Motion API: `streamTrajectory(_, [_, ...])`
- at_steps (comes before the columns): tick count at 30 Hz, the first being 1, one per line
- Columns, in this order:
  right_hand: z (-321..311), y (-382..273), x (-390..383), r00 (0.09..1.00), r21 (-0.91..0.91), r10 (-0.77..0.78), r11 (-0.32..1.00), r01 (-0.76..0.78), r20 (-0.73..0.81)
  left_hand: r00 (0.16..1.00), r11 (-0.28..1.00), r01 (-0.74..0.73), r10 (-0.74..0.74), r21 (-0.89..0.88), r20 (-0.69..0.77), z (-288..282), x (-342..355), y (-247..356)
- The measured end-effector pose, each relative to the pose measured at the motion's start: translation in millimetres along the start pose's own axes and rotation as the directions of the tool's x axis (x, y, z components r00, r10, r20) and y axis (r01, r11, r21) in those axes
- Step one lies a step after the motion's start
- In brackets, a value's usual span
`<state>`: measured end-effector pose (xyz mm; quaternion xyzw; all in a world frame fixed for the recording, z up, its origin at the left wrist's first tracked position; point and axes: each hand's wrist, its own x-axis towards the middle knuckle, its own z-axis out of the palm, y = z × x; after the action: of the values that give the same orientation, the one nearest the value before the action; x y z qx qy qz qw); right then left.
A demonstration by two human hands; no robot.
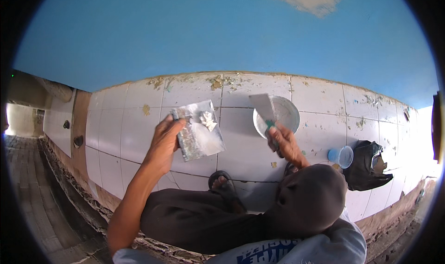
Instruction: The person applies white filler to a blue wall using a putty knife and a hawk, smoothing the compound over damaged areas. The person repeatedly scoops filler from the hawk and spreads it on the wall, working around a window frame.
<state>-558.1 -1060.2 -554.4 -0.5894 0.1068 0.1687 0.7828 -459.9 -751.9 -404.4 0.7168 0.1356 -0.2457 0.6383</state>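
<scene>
In the head view, my left hand [162, 141] grips a square, paint-crusted board [204, 141] by its left edge; a small lump of white putty [207, 120] sits on its upper right part. My right hand [289, 146] is closed on the green handle of a putty knife [263, 104], whose wide metal blade points up and left, over a round white tub [286, 118] standing on the white tiles.
A blue wall [194, 37] with a pale patch rises behind the tiled ledge [139, 125], which is speckled with flakes. A blue plastic cup [340, 157] and a black bag [366, 171] lie at right. My legs and sandalled foot [222, 190] are below; a paved walkway [32, 180] runs at left.
</scene>
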Motion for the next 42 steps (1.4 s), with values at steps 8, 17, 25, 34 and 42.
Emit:
streamTrajectory(8, [45.3,-16.8,8.6,0.78,-0.488,-0.541,0.613,0.621,0.314,0.981,0.961,0.186,-0.17,-0.204,0.094,31.6,20.7,-18.0])
streamTrajectory(17, [27.2,-3.1,5.9,0.734,-0.612,-0.602,0.463,0.641,0.314,0.997,0.971,-0.01,0.027,-0.238,0.066,55.4,9.0,-8.8])
streamTrajectory(25, [2.6,6.8,-3.5,0.819,-0.607,-0.567,0.62,0.498,0.092,0.984,0.974,-0.044,0.08,-0.222,0.158,64.5,13.3,-4.2])
streamTrajectory(34, [3.8,-4.9,-1.6,0.759,-0.603,-0.623,0.536,0.591,0.19,0.978,0.94,0.087,-0.017,-0.33,0.209,73.1,17.7,0.2])
streamTrajectory(42, [-7.2,-30.8,-20.2,0.786,-0.665,-0.609,0.546,0.51,0.103,0.968,0.959,0.041,0.032,-0.279,0.25,81.7,21.7,8.3])
